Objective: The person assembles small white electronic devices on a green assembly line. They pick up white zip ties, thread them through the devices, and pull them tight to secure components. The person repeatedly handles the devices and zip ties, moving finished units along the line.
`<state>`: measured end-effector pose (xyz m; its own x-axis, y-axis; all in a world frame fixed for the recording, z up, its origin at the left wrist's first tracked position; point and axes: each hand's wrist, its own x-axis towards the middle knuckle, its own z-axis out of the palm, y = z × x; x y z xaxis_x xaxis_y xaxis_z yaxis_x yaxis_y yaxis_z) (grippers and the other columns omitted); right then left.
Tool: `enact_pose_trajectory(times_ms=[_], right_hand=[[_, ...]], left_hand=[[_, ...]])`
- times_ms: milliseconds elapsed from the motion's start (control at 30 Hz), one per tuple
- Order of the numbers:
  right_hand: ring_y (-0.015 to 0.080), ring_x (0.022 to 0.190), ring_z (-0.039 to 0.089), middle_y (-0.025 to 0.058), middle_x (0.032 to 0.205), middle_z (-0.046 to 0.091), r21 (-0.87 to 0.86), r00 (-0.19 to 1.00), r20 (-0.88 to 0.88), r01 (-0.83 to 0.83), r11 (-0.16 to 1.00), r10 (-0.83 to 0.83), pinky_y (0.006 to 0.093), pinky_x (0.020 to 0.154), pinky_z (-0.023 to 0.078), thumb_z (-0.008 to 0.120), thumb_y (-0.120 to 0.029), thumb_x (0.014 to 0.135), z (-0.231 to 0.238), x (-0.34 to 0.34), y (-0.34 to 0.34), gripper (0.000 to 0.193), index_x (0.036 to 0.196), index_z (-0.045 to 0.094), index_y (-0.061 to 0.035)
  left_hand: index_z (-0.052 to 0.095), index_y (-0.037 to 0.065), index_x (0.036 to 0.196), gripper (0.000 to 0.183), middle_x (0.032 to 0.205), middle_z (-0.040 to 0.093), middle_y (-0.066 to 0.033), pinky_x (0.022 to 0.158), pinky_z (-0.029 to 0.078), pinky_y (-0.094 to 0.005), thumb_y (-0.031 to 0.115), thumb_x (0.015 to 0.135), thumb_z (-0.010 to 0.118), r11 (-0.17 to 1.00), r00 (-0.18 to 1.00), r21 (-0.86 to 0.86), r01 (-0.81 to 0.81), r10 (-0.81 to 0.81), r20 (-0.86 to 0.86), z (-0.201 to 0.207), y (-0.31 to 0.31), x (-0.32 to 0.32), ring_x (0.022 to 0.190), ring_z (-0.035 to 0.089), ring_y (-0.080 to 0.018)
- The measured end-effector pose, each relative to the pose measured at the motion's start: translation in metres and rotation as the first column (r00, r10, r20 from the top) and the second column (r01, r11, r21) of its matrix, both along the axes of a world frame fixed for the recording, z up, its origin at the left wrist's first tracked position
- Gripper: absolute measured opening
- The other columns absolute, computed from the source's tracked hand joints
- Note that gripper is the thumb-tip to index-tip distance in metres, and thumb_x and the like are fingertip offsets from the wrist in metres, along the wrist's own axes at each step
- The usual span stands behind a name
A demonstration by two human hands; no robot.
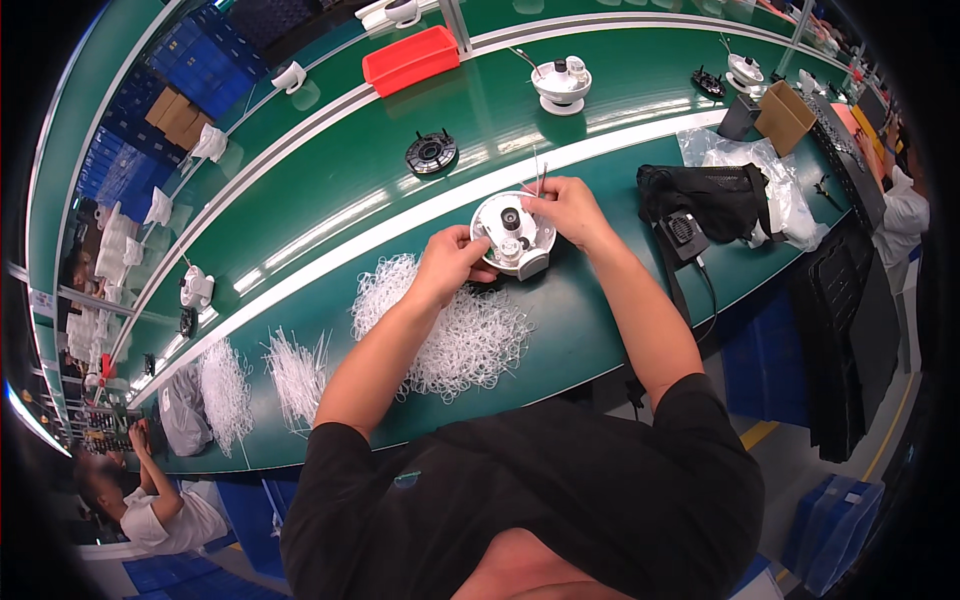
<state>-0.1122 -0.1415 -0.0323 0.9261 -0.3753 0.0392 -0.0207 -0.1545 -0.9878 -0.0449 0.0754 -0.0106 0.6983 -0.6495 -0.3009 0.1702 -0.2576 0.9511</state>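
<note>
A round white camera housing (pixel 493 214) with a dark lens in its middle sits at the near edge of the green line, its open side facing up. My left hand (pixel 450 264) is closed on its left rim, thumb on top and fingers at the side. At the upper right rim, my right hand (pixel 568 212) pinches the housing beside a thin cable (pixel 541 182) that sticks up; its fingertips partly hide what lies there. Below the left forearm spreads a heap of white looped ties (pixel 470 345).
Beyond lie a black round base (pixel 431 153), another white camera (pixel 561 85) and a red tray (pixel 411 61). On the right are a black mesh bag (pixel 705 195), a small black box with a cable (pixel 682 235) and clear plastic bags (pixel 793 205). A co-worker (pixel 165 510) sits far left.
</note>
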Motion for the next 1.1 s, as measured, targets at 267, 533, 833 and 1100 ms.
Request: enact_pose_trajectory(times_ms=[267,533,833,1100], right_hand=[[0.0091,0.079,0.058,0.0015,0.086,0.065,0.067,0.994,-0.005,-0.11,0.992,0.111,0.0255,0.072,0.047,0.072,-0.014,0.089,0.011,0.004,-0.007,0.016,0.094,0.067,0.0003],[0.0067,0.08,0.056,-0.0014,0.085,0.061,0.304,0.982,0.189,-0.08,0.949,0.022,0.0228,0.076,0.045,0.067,-0.011,0.092,0.017,-0.003,-0.005,0.012,0.099,0.065,-0.0011],[0.0091,0.084,0.062,0.0044,0.094,0.068,0.19,0.965,0.237,-0.159,0.969,0.112,0.0242,0.076,0.05,0.064,-0.011,0.094,0.022,0.009,0.008,0.015,0.102,0.065,0.001],[0.0186,0.065,0.063,0.0118,0.074,0.069,-0.292,0.98,0.182,-0.029,0.956,0.085,0.0332,0.063,0.049,0.066,-0.022,0.091,0.035,0.016,0.02,0.023,0.098,0.072,-0.0013]], left_hand=[[0.056,-0.011,0.116,0.033,0.094,0.07,-0.0163,0.062,0.059,-0.0281,0.015,0.096,0.061,1.0,1.0,-0.024,-0.006,0.006,-0.007,-0.001,0.003,-0.002,0.073,0.07,-0.02],[0.057,-0.009,0.116,0.034,0.094,0.07,-0.0131,0.06,0.058,-0.0282,0.019,0.097,0.062,1.0,1.0,0.022,0.016,-0.016,-0.001,-0.004,0.006,0.002,0.071,0.069,-0.018],[0.065,-0.004,0.113,0.025,0.091,0.069,-0.0073,0.062,0.055,-0.0258,0.013,0.095,0.064,0.978,0.905,-0.166,-0.13,0.185,0.383,0.027,-0.001,0.038,0.074,0.066,-0.0127],[0.067,-0.003,0.103,0.013,0.089,0.069,-0.0083,0.064,0.058,-0.0268,0.003,0.092,0.067,0.9,0.941,-0.417,-0.129,0.244,0.236,0.035,-0.026,0.047,0.075,0.066,-0.0134]])
